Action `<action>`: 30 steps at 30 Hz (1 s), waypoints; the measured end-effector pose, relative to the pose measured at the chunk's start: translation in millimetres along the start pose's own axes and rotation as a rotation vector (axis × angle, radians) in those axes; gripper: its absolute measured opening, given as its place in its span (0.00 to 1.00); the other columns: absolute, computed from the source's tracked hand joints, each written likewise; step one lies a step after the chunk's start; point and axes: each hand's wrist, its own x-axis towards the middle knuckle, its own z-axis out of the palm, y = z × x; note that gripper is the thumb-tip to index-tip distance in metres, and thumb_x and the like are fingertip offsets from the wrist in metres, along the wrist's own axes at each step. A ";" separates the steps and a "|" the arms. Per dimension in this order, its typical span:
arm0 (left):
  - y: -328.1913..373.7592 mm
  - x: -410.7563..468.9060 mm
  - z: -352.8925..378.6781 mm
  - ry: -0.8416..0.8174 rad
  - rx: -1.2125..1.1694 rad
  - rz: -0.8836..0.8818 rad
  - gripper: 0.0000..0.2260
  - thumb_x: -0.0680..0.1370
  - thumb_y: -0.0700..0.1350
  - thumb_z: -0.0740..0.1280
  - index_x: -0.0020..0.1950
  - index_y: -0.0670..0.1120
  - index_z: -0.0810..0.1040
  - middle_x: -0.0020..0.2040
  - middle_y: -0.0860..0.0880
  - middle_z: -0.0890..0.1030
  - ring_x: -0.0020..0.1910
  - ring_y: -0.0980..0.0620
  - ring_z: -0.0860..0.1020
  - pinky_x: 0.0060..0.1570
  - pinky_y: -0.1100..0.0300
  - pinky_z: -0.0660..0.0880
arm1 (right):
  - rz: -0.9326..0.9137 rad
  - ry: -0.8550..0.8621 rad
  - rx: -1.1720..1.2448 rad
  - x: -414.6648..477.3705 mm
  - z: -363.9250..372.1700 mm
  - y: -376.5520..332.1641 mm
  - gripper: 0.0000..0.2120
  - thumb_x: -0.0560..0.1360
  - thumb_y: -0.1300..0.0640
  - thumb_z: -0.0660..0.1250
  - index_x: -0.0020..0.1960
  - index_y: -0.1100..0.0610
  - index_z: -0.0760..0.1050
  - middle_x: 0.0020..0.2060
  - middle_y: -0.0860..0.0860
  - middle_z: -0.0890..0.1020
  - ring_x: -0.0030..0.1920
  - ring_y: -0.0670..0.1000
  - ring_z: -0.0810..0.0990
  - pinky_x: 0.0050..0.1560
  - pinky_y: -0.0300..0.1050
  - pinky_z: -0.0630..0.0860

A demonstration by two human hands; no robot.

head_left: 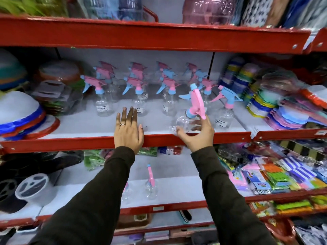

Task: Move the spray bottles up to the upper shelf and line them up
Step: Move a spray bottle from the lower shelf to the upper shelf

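Bottle [190,114] tilted in right hand [196,135], fingers wrapped round its clear body, nozzle up, over upper shelf [88,143] front edge. Left hand [128,129] flat, empty, on shelf. Two bottles [150,184] below.

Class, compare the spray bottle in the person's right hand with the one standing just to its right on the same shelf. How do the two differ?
The held spray bottle is tilted, gripped by the right hand; the standing spray bottle is upright and untouched. The held one has a pink head with blue trigger; the standing one has a blue head with pink trigger. A price label shows on the standing one only. Both have clear bodies.
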 end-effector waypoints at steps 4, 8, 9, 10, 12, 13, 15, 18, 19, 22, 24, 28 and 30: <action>-0.7 0.8 0.4 -0.002 0.000 0.003 0.28 0.80 0.50 0.48 0.78 0.38 0.60 0.80 0.42 0.60 0.81 0.42 0.51 0.79 0.48 0.42 | 0.103 -0.082 -0.004 31.2 15.5 -1.5 0.32 0.61 0.45 0.77 0.62 0.50 0.73 0.54 0.46 0.81 0.51 0.48 0.81 0.50 0.42 0.79; -0.9 1.1 0.9 0.006 -0.006 0.003 0.28 0.80 0.50 0.48 0.78 0.38 0.60 0.79 0.42 0.61 0.81 0.41 0.51 0.79 0.46 0.44 | 0.146 -0.183 -0.021 38.3 29.0 10.4 0.29 0.64 0.51 0.78 0.64 0.52 0.74 0.55 0.46 0.80 0.52 0.52 0.81 0.53 0.43 0.79; -0.9 1.1 0.9 0.008 -0.008 0.003 0.28 0.80 0.50 0.48 0.78 0.38 0.61 0.79 0.42 0.62 0.81 0.41 0.51 0.79 0.46 0.44 | 0.157 -0.201 -0.031 38.0 31.7 13.3 0.30 0.65 0.51 0.78 0.64 0.53 0.74 0.56 0.47 0.81 0.52 0.52 0.81 0.54 0.44 0.79; -1.0 1.2 0.9 0.011 -0.009 0.005 0.28 0.80 0.50 0.48 0.78 0.38 0.61 0.79 0.42 0.62 0.81 0.41 0.51 0.79 0.46 0.44 | 0.168 -0.216 -0.042 37.5 34.1 15.5 0.30 0.65 0.50 0.77 0.65 0.53 0.74 0.57 0.48 0.81 0.52 0.52 0.81 0.55 0.45 0.79; -0.9 1.0 0.9 0.014 -0.007 0.009 0.28 0.80 0.49 0.48 0.78 0.38 0.61 0.79 0.41 0.62 0.81 0.41 0.51 0.79 0.46 0.44 | 0.187 -0.231 -0.050 37.1 37.0 18.8 0.31 0.65 0.49 0.77 0.66 0.52 0.74 0.59 0.49 0.81 0.53 0.52 0.80 0.58 0.48 0.79; -1.0 1.1 1.0 0.012 -0.005 0.010 0.28 0.80 0.50 0.48 0.78 0.38 0.61 0.79 0.42 0.62 0.81 0.41 0.51 0.79 0.46 0.44 | 0.190 -0.235 -0.054 37.3 37.8 19.5 0.32 0.66 0.48 0.76 0.67 0.53 0.74 0.60 0.49 0.80 0.53 0.52 0.80 0.58 0.50 0.79; -1.2 1.1 1.4 0.007 -0.003 0.011 0.28 0.80 0.50 0.48 0.78 0.39 0.61 0.79 0.42 0.62 0.81 0.41 0.51 0.79 0.46 0.45 | 0.176 -0.248 -0.079 37.2 38.7 20.1 0.33 0.66 0.47 0.75 0.68 0.53 0.73 0.62 0.51 0.79 0.57 0.54 0.79 0.61 0.53 0.78; -1.7 1.3 1.4 0.004 0.002 0.007 0.28 0.80 0.50 0.48 0.78 0.40 0.60 0.79 0.42 0.62 0.81 0.42 0.51 0.79 0.46 0.44 | 0.150 -0.232 -0.139 35.6 39.3 18.0 0.39 0.62 0.40 0.76 0.69 0.52 0.69 0.64 0.52 0.74 0.62 0.54 0.76 0.65 0.51 0.75; -1.7 1.4 1.4 0.002 0.002 0.005 0.28 0.80 0.50 0.48 0.79 0.40 0.60 0.79 0.42 0.62 0.81 0.42 0.51 0.79 0.46 0.44 | 0.156 -0.211 -0.147 35.0 39.2 16.6 0.42 0.60 0.36 0.76 0.68 0.50 0.68 0.63 0.51 0.72 0.62 0.53 0.75 0.65 0.48 0.74; -1.6 1.3 1.1 0.005 -0.012 -0.001 0.28 0.80 0.51 0.48 0.78 0.39 0.60 0.79 0.42 0.62 0.81 0.41 0.52 0.79 0.46 0.44 | 0.159 -0.168 -0.183 34.3 40.2 14.3 0.40 0.57 0.34 0.77 0.63 0.48 0.67 0.57 0.48 0.70 0.58 0.52 0.74 0.61 0.47 0.76; -1.2 1.1 1.2 0.000 -0.015 -0.001 0.28 0.80 0.51 0.47 0.78 0.39 0.60 0.79 0.42 0.62 0.81 0.41 0.51 0.79 0.46 0.44 | 0.153 -0.167 -0.202 34.2 41.4 14.8 0.37 0.59 0.37 0.79 0.61 0.50 0.68 0.55 0.49 0.71 0.55 0.54 0.76 0.58 0.51 0.78; -2.4 0.7 0.9 -0.011 -0.006 -0.002 0.28 0.81 0.51 0.47 0.79 0.39 0.59 0.80 0.42 0.61 0.81 0.42 0.50 0.79 0.45 0.45 | 0.149 -0.167 -0.194 35.4 42.3 18.9 0.34 0.64 0.45 0.77 0.66 0.53 0.72 0.60 0.53 0.76 0.58 0.54 0.78 0.61 0.48 0.76; -2.3 0.6 0.3 -0.013 -0.006 -0.002 0.28 0.81 0.51 0.47 0.79 0.40 0.59 0.79 0.42 0.61 0.81 0.42 0.50 0.79 0.45 0.45 | 0.164 -0.190 -0.167 35.8 42.1 20.1 0.34 0.65 0.47 0.76 0.68 0.53 0.72 0.62 0.52 0.78 0.61 0.54 0.78 0.63 0.48 0.75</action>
